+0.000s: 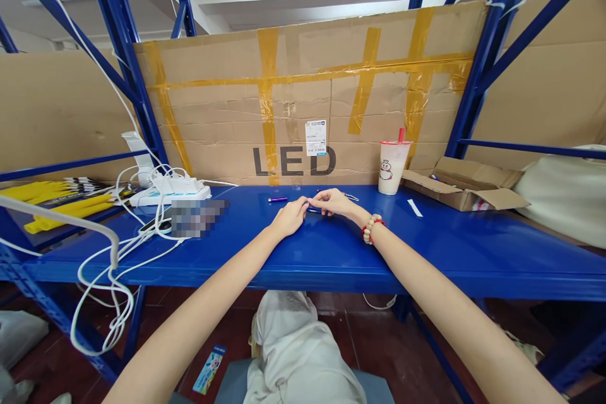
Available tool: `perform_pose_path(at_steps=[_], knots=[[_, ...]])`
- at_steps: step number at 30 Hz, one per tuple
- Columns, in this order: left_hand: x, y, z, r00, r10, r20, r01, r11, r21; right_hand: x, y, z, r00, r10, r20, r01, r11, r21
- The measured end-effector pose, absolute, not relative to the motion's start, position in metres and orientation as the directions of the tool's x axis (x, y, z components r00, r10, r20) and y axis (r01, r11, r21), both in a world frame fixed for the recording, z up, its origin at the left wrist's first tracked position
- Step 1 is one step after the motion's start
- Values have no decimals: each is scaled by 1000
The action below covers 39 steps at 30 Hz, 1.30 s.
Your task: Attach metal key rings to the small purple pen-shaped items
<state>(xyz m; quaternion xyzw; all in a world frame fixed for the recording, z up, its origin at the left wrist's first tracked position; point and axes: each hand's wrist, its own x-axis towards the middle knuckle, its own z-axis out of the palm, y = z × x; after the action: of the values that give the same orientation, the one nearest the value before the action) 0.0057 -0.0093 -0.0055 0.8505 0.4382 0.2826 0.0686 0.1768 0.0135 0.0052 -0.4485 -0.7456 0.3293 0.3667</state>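
Two bare hands meet near the middle of a blue worktop (312, 259), the left hand (291, 217) and the right hand (335, 201) nearly touching. Their fingers are bent inward and come together at a slim dark piece (313, 210), which lies between the two hands, just above or on the surface; it is too small and covered to tell which hand is grasping it. A beaded bracelet (372, 228) and a red band circle the right wrist. Just left of the hands, a short purple tube (278, 200) lies flat on the worktop. Beyond the right hand is a small pale loop (351, 197). Farther right lie a narrow white strip (415, 207), an upright cup (392, 169) with a red straw (401, 134), and an open cardboard box (459, 192). At the left end sits a white power strip (165, 190) among tangled white cables (113, 322). Behind everything stands a large taped cardboard sheet (222, 120) printed "LED", with a white label (315, 137).
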Motion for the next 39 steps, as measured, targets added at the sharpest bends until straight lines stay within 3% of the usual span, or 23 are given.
perform_pose_path(at_steps=[6,17,27,39], knots=[[6,-8,-5,458,780,426,695,-613,375,178,13,5,-356,894,270,401,407,-821],[5,-6,-6,392,801,452,700,-579,418,174,21,6,-355,815,458,301,564,-769],[5,2,-10,412,748,521,538,-661,523,173,15,10,-328,775,540,221,619,-754],[3,1,-11,494,708,504,464,-706,536,181,17,11,-398,750,528,243,642,-728]])
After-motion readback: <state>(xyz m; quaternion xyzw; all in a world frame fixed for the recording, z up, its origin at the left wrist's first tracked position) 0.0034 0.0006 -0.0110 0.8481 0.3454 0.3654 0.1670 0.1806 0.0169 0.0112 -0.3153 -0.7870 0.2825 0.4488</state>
